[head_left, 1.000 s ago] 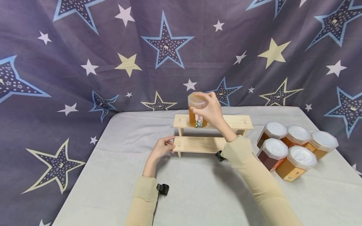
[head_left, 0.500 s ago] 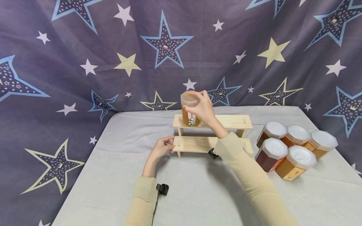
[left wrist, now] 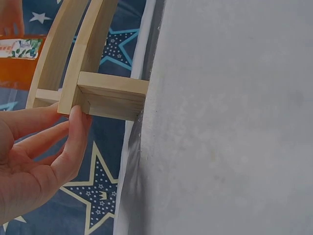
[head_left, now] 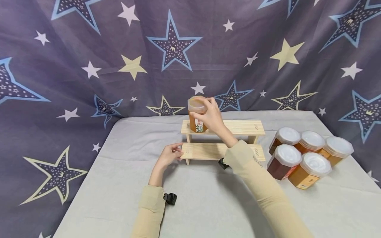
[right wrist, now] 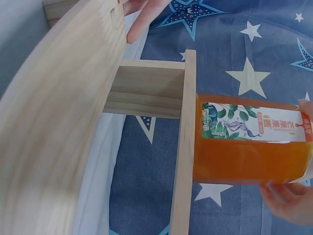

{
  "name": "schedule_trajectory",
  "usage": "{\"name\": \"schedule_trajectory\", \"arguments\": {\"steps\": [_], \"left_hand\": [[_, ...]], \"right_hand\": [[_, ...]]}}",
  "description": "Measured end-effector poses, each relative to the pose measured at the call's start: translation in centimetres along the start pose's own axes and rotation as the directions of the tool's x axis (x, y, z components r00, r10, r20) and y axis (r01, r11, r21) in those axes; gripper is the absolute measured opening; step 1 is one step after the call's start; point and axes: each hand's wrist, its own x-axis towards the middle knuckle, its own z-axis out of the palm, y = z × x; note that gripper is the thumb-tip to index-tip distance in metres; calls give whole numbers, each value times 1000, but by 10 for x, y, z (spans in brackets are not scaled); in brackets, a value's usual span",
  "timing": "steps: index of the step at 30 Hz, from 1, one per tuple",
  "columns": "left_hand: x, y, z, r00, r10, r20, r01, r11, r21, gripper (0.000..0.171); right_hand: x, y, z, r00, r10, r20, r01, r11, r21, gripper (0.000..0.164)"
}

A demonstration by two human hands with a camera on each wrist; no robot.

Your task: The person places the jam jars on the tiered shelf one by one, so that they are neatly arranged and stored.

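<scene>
A two-step wooden shelf stands on the cloth-covered table. My right hand grips a jar of orange contents around its upper part, near the pale lid. This jar is upright, its base against the upper board near the left end; the right wrist view shows a printed label with leaves on its side. My left hand pinches the left end of the lower board, fingertips at its corner in the left wrist view.
Several lidded jars with amber and dark contents cluster at the right of the table, among them a dark jar and a front amber jar. A star-patterned curtain hangs right behind the shelf.
My right hand has moved the jar leftward along the upper board to its left end. The left hand has kept its place at the lower board.
</scene>
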Motion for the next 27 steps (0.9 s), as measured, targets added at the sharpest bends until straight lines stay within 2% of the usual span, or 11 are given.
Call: {"name": "schedule_trajectory", "arguments": {"steps": [4, 9, 14, 17, 21, 23, 27], "left_hand": [[0, 0, -1, 1000, 7, 3, -7, 1000, 3, 44], [1, -1, -1, 1000, 15, 5, -15, 1000, 8, 43], [1, 0, -1, 1000, 13, 6, -13, 1000, 8, 43], [-4, 8, -1, 1000, -2, 7, 2, 1000, 2, 43], [-4, 7, -1, 1000, -17, 6, 17, 1000, 8, 43], [1, -1, -1, 1000, -19, 3, 19, 1000, 8, 44], [1, 0, -1, 1000, -18, 5, 18, 1000, 5, 44]], "right_hand": [[-3, 0, -3, 999, -14, 33, 13, 1000, 8, 55], [-9, -1, -12, 996, -73, 60, 73, 997, 3, 53], [-18, -3, -25, 994, -102, 34, 103, 995, -9, 49], [-23, -4, -32, 995, -102, 15, 103, 994, -22, 48], [-32, -3, -40, 994, -113, -1, 113, 993, -14, 45], [-36, -2, -44, 992, -127, -13, 127, 992, -8, 43], [-44, -2, -52, 988, -149, -37, 149, 989, -7, 39]]}}
